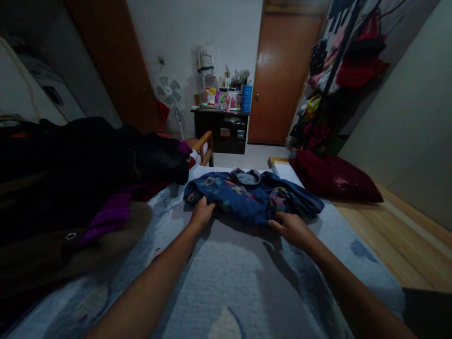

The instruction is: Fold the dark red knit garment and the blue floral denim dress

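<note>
The left hand (pixel 202 213) and right hand (pixel 293 229) each have a grip on the near edge of the shirt (pixel 242 200) on the bed (pixel 229 268), seemingly straightening or folding; next calls for even tension.

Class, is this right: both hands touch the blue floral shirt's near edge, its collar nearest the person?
The collar is wrong: the head view shows it on the far side of the floral shirt. The left hand and right hand do touch the near edge.

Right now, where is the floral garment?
In the head view, the blue floral garment lies just below centre on the pale bedcover, held by the left hand and right hand, left of the maroon cloth.
</note>
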Demonstrator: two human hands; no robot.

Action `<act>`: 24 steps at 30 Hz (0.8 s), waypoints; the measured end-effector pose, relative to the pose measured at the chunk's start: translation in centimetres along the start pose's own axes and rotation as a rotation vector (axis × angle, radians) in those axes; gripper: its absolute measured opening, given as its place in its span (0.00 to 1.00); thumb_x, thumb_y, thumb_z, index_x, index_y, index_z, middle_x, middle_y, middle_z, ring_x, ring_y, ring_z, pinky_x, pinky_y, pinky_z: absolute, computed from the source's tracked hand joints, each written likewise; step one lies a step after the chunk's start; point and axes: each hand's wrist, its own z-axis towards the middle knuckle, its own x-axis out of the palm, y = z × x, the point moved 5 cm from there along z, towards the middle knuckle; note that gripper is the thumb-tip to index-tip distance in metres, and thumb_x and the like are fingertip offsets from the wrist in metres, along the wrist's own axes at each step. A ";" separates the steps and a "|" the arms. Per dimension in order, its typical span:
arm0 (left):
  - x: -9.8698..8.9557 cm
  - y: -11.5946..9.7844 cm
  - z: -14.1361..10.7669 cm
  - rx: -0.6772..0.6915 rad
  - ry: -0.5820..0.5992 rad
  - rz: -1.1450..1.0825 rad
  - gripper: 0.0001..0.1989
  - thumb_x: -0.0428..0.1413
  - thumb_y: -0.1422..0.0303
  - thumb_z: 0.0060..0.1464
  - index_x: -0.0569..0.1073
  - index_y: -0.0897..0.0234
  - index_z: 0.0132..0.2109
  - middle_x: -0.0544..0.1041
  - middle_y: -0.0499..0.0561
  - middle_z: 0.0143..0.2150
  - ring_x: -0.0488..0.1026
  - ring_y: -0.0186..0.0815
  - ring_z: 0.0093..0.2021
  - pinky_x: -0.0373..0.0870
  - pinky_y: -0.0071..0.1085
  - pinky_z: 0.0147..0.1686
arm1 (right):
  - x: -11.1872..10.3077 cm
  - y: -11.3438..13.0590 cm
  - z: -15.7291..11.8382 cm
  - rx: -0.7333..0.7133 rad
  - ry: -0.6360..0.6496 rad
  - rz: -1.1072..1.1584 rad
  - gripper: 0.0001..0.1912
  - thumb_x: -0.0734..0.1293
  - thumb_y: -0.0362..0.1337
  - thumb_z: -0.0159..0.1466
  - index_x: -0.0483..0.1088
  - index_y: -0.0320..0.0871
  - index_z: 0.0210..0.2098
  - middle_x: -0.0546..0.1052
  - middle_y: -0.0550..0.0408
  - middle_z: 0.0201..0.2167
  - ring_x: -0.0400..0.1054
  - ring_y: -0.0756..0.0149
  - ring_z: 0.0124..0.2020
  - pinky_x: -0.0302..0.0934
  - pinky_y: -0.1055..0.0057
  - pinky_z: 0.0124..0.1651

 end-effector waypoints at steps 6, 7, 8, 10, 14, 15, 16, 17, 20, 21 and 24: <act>-3.1 -4.1 2.3 0.092 -0.066 -0.347 0.18 0.58 0.64 0.51 0.73 0.63 0.49 0.79 0.52 0.46 0.75 0.41 0.48 0.69 0.38 0.53 | -3.6 -3.3 0.6 0.173 -0.310 0.938 0.18 0.70 0.51 0.53 0.68 0.44 0.32 0.75 0.57 0.26 0.71 0.64 0.27 0.65 0.70 0.29; -3.4 -4.5 2.6 0.076 -0.049 -0.388 0.17 0.58 0.64 0.51 0.73 0.63 0.48 0.79 0.51 0.43 0.77 0.40 0.44 0.71 0.38 0.49 | -3.9 -3.7 0.8 0.190 -0.357 1.076 0.18 0.72 0.50 0.50 0.67 0.44 0.32 0.74 0.58 0.26 0.71 0.65 0.28 0.66 0.70 0.29; -3.6 -4.9 2.8 0.045 -0.028 -0.431 0.16 0.58 0.65 0.50 0.73 0.63 0.47 0.80 0.49 0.40 0.77 0.39 0.40 0.73 0.37 0.46 | -4.1 -4.0 1.0 0.207 -0.408 1.191 0.19 0.74 0.47 0.48 0.66 0.44 0.32 0.73 0.59 0.27 0.71 0.66 0.28 0.67 0.71 0.30; -3.9 -5.2 2.7 -0.067 0.021 -0.536 0.15 0.58 0.68 0.50 0.73 0.64 0.46 0.79 0.48 0.34 0.78 0.37 0.33 0.75 0.36 0.39 | -4.2 -4.5 1.5 0.217 -0.503 1.371 0.21 0.75 0.42 0.44 0.65 0.45 0.33 0.73 0.60 0.29 0.71 0.68 0.30 0.69 0.71 0.33; -3.1 -3.8 0.8 -0.481 0.238 -0.750 0.11 0.60 0.71 0.48 0.73 0.66 0.41 0.79 0.51 0.29 0.78 0.39 0.27 0.77 0.38 0.33 | -2.8 -4.7 2.1 0.167 -0.544 1.407 0.33 0.73 0.41 0.44 0.62 0.49 0.48 0.74 0.57 0.40 0.72 0.64 0.39 0.69 0.66 0.43; -2.9 -3.3 0.1 -0.571 0.286 -0.777 0.10 0.60 0.70 0.48 0.73 0.66 0.39 0.79 0.52 0.28 0.78 0.40 0.27 0.77 0.40 0.33 | -2.3 -4.6 2.0 0.162 -0.527 1.309 0.37 0.73 0.43 0.46 0.59 0.50 0.53 0.74 0.55 0.44 0.72 0.61 0.42 0.69 0.63 0.46; -2.8 -2.8 -0.7 -0.626 0.307 -0.791 0.10 0.61 0.70 0.48 0.73 0.67 0.39 0.79 0.53 0.28 0.78 0.41 0.27 0.77 0.41 0.32 | -1.7 -4.3 1.7 0.163 -0.513 1.173 0.40 0.72 0.45 0.47 0.57 0.50 0.57 0.72 0.52 0.48 0.71 0.58 0.47 0.67 0.60 0.49; -2.8 -2.3 -1.3 -0.637 0.293 -0.792 0.10 0.61 0.69 0.48 0.73 0.67 0.39 0.79 0.53 0.29 0.78 0.42 0.28 0.77 0.41 0.33 | -1.1 -3.9 1.3 0.166 -0.502 1.011 0.43 0.71 0.47 0.49 0.54 0.48 0.61 0.71 0.49 0.52 0.69 0.54 0.51 0.65 0.57 0.53; -3.4 -0.9 -3.2 -0.500 0.099 -0.703 0.18 0.63 0.69 0.46 0.71 0.65 0.45 0.79 0.52 0.34 0.79 0.40 0.32 0.77 0.38 0.37 | 0.7 -2.2 -0.4 0.185 -0.477 0.540 0.47 0.68 0.52 0.54 0.48 0.43 0.67 0.64 0.38 0.60 0.61 0.45 0.59 0.57 0.52 0.59; -3.6 -0.5 -3.9 -0.446 0.031 -0.635 0.23 0.65 0.67 0.45 0.69 0.64 0.48 0.79 0.53 0.37 0.79 0.40 0.35 0.76 0.37 0.39 | 1.3 -1.6 -1.0 0.206 -0.454 0.432 0.47 0.67 0.52 0.56 0.46 0.42 0.68 0.62 0.36 0.60 0.62 0.44 0.59 0.57 0.51 0.58; -3.7 0.4 -6.5 -0.267 -0.055 -0.341 0.38 0.69 0.61 0.40 0.62 0.61 0.57 0.76 0.58 0.51 0.76 0.44 0.48 0.73 0.39 0.48 | 3.3 -0.4 -2.7 0.307 -0.363 0.251 0.50 0.65 0.52 0.59 0.37 0.40 0.70 0.67 0.32 0.56 0.68 0.43 0.53 0.62 0.54 0.51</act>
